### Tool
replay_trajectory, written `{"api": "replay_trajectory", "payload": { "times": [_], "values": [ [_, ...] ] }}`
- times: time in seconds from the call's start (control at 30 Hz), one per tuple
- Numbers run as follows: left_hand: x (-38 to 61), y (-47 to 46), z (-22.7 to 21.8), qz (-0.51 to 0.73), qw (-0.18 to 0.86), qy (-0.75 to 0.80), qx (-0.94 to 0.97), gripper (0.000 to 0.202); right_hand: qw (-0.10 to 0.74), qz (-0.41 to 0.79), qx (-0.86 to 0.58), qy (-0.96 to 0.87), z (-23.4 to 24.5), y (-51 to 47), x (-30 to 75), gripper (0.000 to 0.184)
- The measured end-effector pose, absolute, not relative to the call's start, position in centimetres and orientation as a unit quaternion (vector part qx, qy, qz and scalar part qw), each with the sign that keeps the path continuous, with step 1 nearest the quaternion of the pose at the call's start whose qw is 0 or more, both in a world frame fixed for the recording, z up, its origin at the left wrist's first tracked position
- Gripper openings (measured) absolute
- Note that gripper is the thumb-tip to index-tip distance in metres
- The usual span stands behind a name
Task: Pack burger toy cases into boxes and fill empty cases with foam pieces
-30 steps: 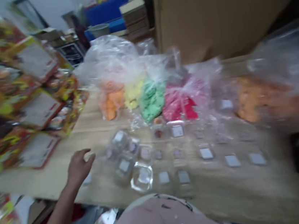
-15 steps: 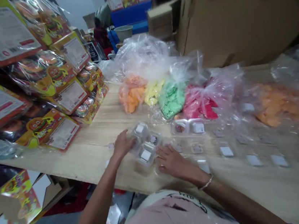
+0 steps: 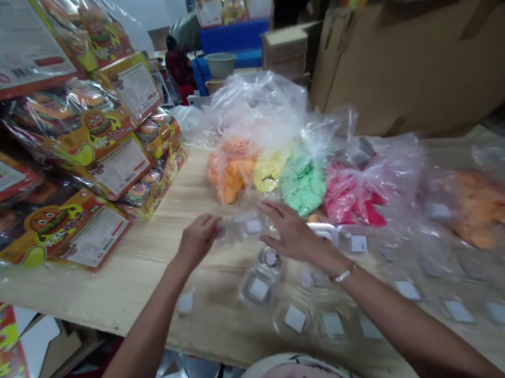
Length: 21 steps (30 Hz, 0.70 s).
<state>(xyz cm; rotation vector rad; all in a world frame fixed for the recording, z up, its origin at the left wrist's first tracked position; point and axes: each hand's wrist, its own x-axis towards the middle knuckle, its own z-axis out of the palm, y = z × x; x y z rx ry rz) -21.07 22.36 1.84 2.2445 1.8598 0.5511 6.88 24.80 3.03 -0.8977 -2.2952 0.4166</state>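
Note:
My left hand (image 3: 198,238) and my right hand (image 3: 291,233) are raised over the wooden table (image 3: 159,255), facing each other. Between them is a small clear plastic container (image 3: 244,225) with a white label; both hands grip its ends, the fingers curled. Below the hands lie more small clear containers (image 3: 259,286) with white labels, some stacked, several spread in rows towards the right. Behind the hands stand clear bags of orange pieces (image 3: 231,173), yellow pieces (image 3: 269,171), green pieces (image 3: 303,181) and pink pieces (image 3: 355,196).
Stacked yellow burger-toy boxes (image 3: 76,174) fill the left side. A big cardboard box (image 3: 421,64) stands at the back right. Another bag of orange pieces (image 3: 490,215) lies on the right. A person (image 3: 178,66) sits far behind. Flat cartons (image 3: 6,354) lie under the table's left edge.
Both hands have lifted off the cluster of containers and moved away from me, with one clear container now held between them. The camera has tilted up slightly.

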Motion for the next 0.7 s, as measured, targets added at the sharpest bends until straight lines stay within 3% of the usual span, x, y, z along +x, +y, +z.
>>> {"api": "replay_trajectory", "payload": {
  "times": [0.07,0.17,0.2,0.27,0.33,0.4,0.47,0.57,0.7],
  "values": [
    [-21.3,22.9,3.8,0.215,0.055,0.549,0.805,0.029,0.291,0.222,-0.294,-0.883,4.0,27.9,5.0,0.056],
    [-21.1,23.5,4.9,0.385,0.021,0.617,0.686,0.041,0.277,0.333,-0.307,-0.847,3.8,30.4,2.0,0.028],
    [-20.9,23.5,4.8,0.454,0.050,0.659,0.598,0.051,0.292,0.342,-0.343,-0.825,3.4,30.4,0.9,0.027],
    [-20.2,23.4,3.7,0.549,0.203,0.706,0.398,0.069,0.333,0.315,-0.414,-0.787,2.2,29.0,-1.6,0.034],
    [-19.5,23.3,2.3,0.567,0.371,0.688,0.258,0.079,0.356,0.284,-0.426,-0.782,0.7,26.8,-4.0,0.048],
    [-19.3,23.4,0.9,0.568,0.441,0.665,0.201,0.086,0.360,0.309,-0.389,-0.790,-0.7,25.0,-5.8,0.059],
    [-19.5,23.5,-0.1,0.574,0.434,0.668,0.192,0.092,0.355,0.412,-0.356,-0.760,-1.8,24.4,-6.7,0.065],
    [-20.1,23.7,-0.6,0.567,0.440,0.670,0.191,0.107,0.321,0.598,-0.350,-0.646,-2.9,25.5,-6.7,0.056],
    [-20.6,23.9,-0.9,0.536,0.467,0.667,0.221,0.112,0.288,0.682,-0.345,-0.577,-3.7,27.2,-5.7,0.051]
  ]
}}
